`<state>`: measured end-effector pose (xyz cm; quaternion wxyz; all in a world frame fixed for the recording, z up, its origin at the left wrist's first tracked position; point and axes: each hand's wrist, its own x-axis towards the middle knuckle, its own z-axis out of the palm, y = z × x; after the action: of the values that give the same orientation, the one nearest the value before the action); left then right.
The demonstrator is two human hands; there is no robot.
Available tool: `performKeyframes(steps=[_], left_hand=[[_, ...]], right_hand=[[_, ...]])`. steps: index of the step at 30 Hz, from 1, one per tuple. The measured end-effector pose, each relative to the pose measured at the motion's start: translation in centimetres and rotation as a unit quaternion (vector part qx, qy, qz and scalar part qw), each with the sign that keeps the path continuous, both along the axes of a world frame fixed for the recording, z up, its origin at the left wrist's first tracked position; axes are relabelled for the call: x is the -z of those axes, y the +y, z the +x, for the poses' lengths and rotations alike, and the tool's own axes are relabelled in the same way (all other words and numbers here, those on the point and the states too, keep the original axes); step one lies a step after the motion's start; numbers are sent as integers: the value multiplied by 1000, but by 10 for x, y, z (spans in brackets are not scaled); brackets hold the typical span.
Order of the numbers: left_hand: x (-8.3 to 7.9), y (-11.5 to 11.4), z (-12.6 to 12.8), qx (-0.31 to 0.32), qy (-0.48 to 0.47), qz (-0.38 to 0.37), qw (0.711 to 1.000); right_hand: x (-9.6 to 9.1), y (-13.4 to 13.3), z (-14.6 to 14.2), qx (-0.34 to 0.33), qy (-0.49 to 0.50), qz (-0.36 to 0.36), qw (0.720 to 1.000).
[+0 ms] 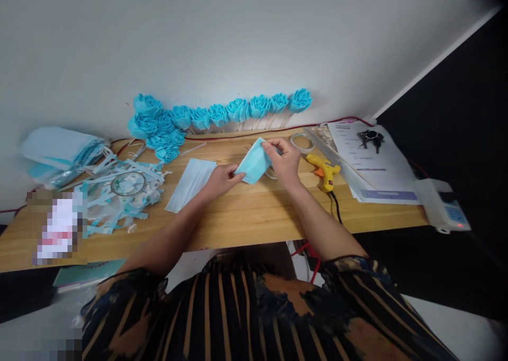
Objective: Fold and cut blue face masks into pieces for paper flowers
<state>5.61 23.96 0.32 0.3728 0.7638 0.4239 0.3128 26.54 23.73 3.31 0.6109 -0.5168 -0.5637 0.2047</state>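
Observation:
Both my hands hold a light blue piece of mask fabric (253,162) above the wooden table (246,218). My left hand (222,179) pinches its lower left corner. My right hand (283,160) grips its upper right edge with closed fingers. A flat blue face mask (191,183) lies on the table just left of my left hand. Something pale lies under my right hand, mostly hidden.
A row of blue fabric roses (222,115) leans on the wall. Cut mask strips and a tape roll (127,183) lie at left, a stack of masks (59,152) beyond. A yellow glue gun (325,171), papers with keys (371,160) and a white device (442,205) sit at right.

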Motion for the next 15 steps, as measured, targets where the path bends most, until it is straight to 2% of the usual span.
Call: performKeyframes(steps=[3, 9, 15], left_hand=[[-3, 1, -2, 0, -8, 25, 1000], [-13, 0, -7, -67, -131, 91, 985], [-15, -5, -2, -47, -111, 144, 982]], right_hand=[[-2, -3, -1, -8, -10, 15, 1000], [-1, -10, -5, -21, -76, 32, 996], [5, -15, -12, -107, -169, 67, 977]])
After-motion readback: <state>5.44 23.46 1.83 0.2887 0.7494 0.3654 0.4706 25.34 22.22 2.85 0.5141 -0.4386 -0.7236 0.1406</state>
